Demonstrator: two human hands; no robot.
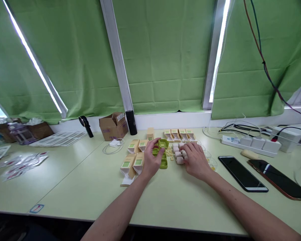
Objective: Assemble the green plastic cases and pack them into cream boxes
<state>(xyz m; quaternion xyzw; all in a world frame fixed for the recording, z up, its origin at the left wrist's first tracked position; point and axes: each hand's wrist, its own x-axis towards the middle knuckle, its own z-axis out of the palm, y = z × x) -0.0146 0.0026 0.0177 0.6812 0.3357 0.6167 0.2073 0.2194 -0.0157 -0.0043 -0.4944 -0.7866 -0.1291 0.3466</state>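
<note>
My left hand (151, 160) curls around a small green plastic case (163, 144), with more green cases (163, 163) lying just beside it. My right hand (196, 160) rests on a cluster of small beige pieces (179, 155), its fingers bent over them; whether it grips one I cannot tell. Tiny yellow tiles (169, 153) lie between the two hands. Open tan cartons with green labels (132, 164) lie left of my left hand, and a row of the same cartons (179, 134) stands behind the pieces.
Two phones (242, 173) lie face up to the right, near a white power strip (251, 144) with cables. A cardboard box (113, 126), a black cylinder (131, 122) and a white charger (114, 143) stand at the back. Packets (22, 162) lie at left.
</note>
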